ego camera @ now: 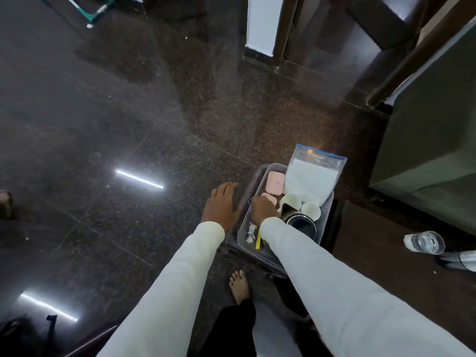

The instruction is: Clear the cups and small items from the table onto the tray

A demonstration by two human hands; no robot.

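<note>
A clear plastic tray (240, 234) sits on a dark stand low in front of me. It holds two pink cases (275, 182), two white cups (310, 210), a dark metal cup (301, 224), a zip bag of white powder (313, 173), crumpled paper (250, 234) and a yellow strip (258, 242). My left hand (221, 204) lies flat, palm down, against the tray's left edge. My right hand (262, 210) is inside the tray beside the smaller pink case, fingers curled downward. Whatever is under them is hidden.
A glass of water (425, 242) lies on the dark wooden table (386, 266) to the right, next to a shiny grey object (461, 260). A grey cabinet (425, 140) stands behind the table. Polished dark floor spreads left, and my bare foot (239, 286) is below the tray.
</note>
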